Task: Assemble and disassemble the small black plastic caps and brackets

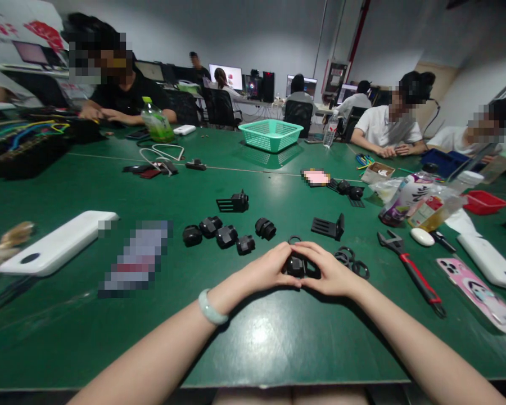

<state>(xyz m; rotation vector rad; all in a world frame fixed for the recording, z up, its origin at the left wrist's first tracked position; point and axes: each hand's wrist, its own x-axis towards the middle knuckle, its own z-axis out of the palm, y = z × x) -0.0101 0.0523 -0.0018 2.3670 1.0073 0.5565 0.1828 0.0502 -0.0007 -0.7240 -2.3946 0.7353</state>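
Observation:
My left hand and my right hand meet just above the green table, fingertips and thumbs close together. Between them they curl round a black cable gland part, partly hidden by the fingers. A black ring shows just beyond the fingertips. Several loose black rings lie right of my right hand. Black faceted gland parts are grouped to the left, with a ribbed one nearer the hands. A slotted black bracket lies beyond my right hand, and another bracket with a fitting farther off.
An adjustable wrench, a pink phone, white power banks and drink bottles lie around the green table. A green basket stands farther back. People sit across the table and at desks behind.

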